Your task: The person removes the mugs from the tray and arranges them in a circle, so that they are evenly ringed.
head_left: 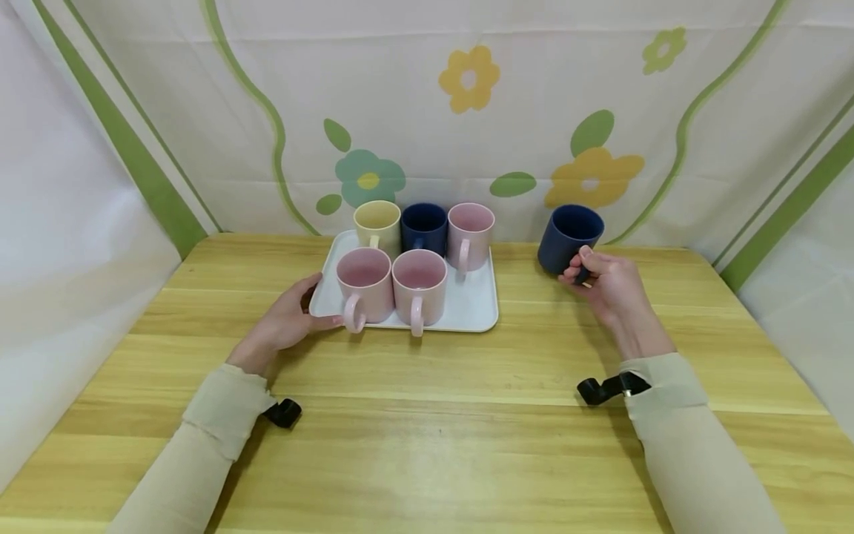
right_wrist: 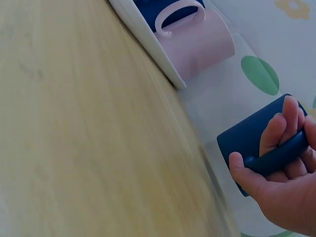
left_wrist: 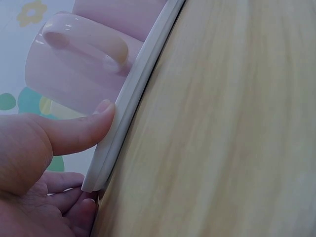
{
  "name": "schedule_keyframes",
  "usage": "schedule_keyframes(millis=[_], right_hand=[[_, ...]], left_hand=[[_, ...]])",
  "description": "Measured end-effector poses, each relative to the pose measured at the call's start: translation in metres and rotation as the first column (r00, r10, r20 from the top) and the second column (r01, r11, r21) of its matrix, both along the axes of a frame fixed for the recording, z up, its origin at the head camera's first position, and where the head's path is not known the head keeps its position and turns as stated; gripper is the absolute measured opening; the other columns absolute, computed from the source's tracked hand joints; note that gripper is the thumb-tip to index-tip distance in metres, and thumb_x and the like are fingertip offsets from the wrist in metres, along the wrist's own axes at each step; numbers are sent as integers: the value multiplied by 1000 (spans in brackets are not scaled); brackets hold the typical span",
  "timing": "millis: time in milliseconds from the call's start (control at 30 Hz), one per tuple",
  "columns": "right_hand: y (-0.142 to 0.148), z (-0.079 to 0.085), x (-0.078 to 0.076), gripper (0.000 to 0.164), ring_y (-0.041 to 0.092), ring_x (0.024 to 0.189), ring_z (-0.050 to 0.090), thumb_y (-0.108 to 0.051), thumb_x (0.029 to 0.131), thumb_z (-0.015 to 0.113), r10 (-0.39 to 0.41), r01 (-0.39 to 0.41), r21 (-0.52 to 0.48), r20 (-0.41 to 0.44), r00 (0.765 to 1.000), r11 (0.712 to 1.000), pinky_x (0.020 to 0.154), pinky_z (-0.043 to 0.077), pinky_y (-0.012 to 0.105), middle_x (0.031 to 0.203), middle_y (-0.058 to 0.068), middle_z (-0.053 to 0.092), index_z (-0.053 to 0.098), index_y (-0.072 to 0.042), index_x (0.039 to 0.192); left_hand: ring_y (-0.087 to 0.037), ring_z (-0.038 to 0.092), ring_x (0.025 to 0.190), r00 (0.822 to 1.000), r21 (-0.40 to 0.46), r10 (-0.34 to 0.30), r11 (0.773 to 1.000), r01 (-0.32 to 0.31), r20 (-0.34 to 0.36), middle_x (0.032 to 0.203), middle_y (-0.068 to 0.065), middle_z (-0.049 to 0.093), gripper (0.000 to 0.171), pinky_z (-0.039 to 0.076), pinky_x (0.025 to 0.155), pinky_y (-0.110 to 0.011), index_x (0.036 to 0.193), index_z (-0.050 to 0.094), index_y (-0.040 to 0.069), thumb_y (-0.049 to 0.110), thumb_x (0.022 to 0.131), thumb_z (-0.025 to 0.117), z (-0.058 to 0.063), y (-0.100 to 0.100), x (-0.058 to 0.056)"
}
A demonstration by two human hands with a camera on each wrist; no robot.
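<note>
My left hand [head_left: 288, 315] holds the near left corner of a white tray [head_left: 467, 300]. In the left wrist view its thumb presses the tray rim [left_wrist: 123, 113], with the other fingers curled at the corner. On the tray, a yellow mug [head_left: 378, 222], a dark blue mug [head_left: 425, 228] and a pink mug [head_left: 471, 230] form the back row. Two more pink mugs [head_left: 365, 285] stand in front, handles towards me. My right hand [head_left: 612, 291] grips the handle of another dark blue mug [right_wrist: 254, 128], right of the tray. A narrow gap shows between its base and the table in the right wrist view.
The wooden table [head_left: 427, 415] extends on both sides of the tray and towards me. A white curtain [head_left: 414, 89] with printed flowers hangs behind the table's far edge. Black wrist mounts [head_left: 283, 413] stick out from both sleeves.
</note>
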State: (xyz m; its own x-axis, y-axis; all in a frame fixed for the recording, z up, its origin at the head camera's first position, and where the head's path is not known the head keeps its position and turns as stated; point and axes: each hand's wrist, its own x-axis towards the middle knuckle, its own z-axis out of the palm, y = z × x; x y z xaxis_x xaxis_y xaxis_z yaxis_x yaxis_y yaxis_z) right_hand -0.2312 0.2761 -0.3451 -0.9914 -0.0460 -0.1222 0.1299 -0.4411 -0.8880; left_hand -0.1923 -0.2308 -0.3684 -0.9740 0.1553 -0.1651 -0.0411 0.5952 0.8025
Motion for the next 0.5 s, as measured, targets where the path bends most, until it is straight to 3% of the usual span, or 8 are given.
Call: schedule_keyframes(millis=[500], right_hand=[[7, -5, -2, 25, 18, 68, 68, -11, 106, 63, 4, -3, -28, 30, 1000, 1000, 83, 65, 36, 76, 5, 70, 73, -1, 85]], left_hand=[[-44, 43, 146, 1000, 7, 1, 1000, -1, -9, 165, -30, 38, 102, 33, 125, -60, 168, 15, -4, 20, 95, 81, -3, 0, -1]])
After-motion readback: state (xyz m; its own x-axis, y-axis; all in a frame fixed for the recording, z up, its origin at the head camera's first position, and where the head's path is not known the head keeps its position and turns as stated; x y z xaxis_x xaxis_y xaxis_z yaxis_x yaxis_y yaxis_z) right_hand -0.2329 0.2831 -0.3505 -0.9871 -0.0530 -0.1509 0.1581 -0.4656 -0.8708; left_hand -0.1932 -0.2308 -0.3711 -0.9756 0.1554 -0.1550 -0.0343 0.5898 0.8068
